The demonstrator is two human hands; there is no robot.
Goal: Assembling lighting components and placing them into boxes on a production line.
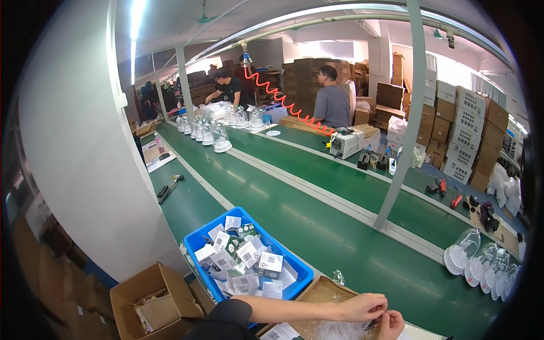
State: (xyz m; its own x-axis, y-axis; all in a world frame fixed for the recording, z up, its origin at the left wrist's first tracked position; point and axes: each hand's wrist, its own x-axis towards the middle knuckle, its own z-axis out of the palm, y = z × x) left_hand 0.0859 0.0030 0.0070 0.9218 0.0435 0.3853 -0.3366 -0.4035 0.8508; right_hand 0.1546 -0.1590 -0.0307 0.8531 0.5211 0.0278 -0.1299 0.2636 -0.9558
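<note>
My left hand (362,307) reaches across from the lower left, with its fingertips pinched together. Close against it, at the lower edge, my right hand (392,325) is also closed, thumb and fingers meeting. Between them shows a small dark green and white card (371,324), partly hidden by the fingers. Beneath the hands, white thin strings (338,330) lie bunched in a shallow cardboard tray (310,294). Left of the tray, a blue bin (306,279) holds many white and green printed cards (247,254).
A green conveyor belt (317,221) runs past, with clear domed containers (463,252) at right and more (221,139) farther off. A grey post (405,130) rises beyond. An open cardboard box (170,300) stands lower left. Across the line, a person (333,105) sits.
</note>
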